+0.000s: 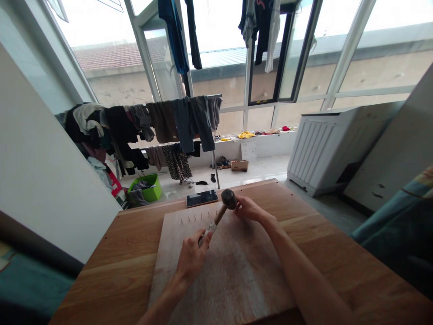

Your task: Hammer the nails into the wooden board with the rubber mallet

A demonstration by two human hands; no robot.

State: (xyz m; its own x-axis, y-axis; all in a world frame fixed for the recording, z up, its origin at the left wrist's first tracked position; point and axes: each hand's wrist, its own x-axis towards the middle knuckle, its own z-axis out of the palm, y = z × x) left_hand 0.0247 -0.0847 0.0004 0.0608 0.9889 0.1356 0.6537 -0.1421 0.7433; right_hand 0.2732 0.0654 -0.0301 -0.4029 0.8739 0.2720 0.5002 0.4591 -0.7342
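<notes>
My left hand (193,255) is wrapped around the handle of a hammer (229,198) with a dark, rounded head and a light, worn-looking grip. The hammer slants up and to the right, its head above the far part of a pale wooden board (189,280). Just right of the head, my right hand (252,210) has its fingers pinched together close to the board; the hammer head partly covers them, and what they hold is hidden. Several thin nails (195,217) stand upright in a row along the board's far left edge.
A phone (202,198) lies beyond the board on the wooden table (125,253). Past the table are a loaded clothes rack (182,122), a green basket (154,189), a small cardboard box (239,165) and a white washing machine (318,149). Windows line the back.
</notes>
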